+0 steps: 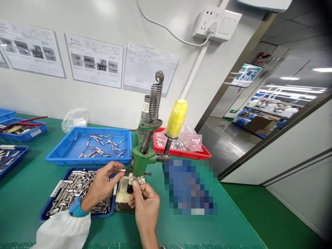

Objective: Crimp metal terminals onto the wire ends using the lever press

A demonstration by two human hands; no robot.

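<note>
Between the thumb and fingers of my left hand (105,183) is a small metal sleeve (123,169), held just left of a green hand press (140,162). My right hand (146,204) is closed in a pinch at the base of the press, below its ram. What those fingers hold, if anything, is hidden. The press has a coil spring (156,100) on top and a yellow-wrapped handle (176,119) at the right. Under my left wrist lies a dark blue tray (43,215) full of shiny metal sleeves and rod-like parts.
Behind is a blue tray (62,160) with wired metal pieces. A red tray (207,154) with plastic bags stands behind the press. More blue bins (28,136) are at the left. A blurred-out patch (189,186) covers something right of the press. The green table's (233,214) edge runs at the right.
</note>
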